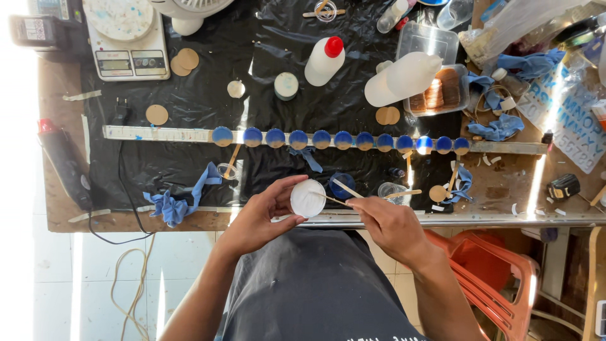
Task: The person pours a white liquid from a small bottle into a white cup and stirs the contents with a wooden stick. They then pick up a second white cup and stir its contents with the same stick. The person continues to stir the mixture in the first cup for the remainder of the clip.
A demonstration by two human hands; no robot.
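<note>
My left hand (265, 211) holds a small round white disc (307, 199) upright between thumb and fingers, just in front of the table edge. My right hand (385, 221) pinches a thin wooden stick (331, 199) whose tip touches the disc's face. A second flat wooden stick (346, 187) lies just behind it. Beyond my hands, several round discs painted half blue (341, 139) stand in a row along a long metal ruler (158, 134).
A black plastic sheet (208, 95) covers the workbench. On it stand a white bottle with a red cap (324, 60), a larger white bottle (404, 79), a digital scale (126, 38), plain wooden discs (157, 114), blue crumpled gloves (173, 199) and small cups. An orange plastic chair (492, 271) is at my right.
</note>
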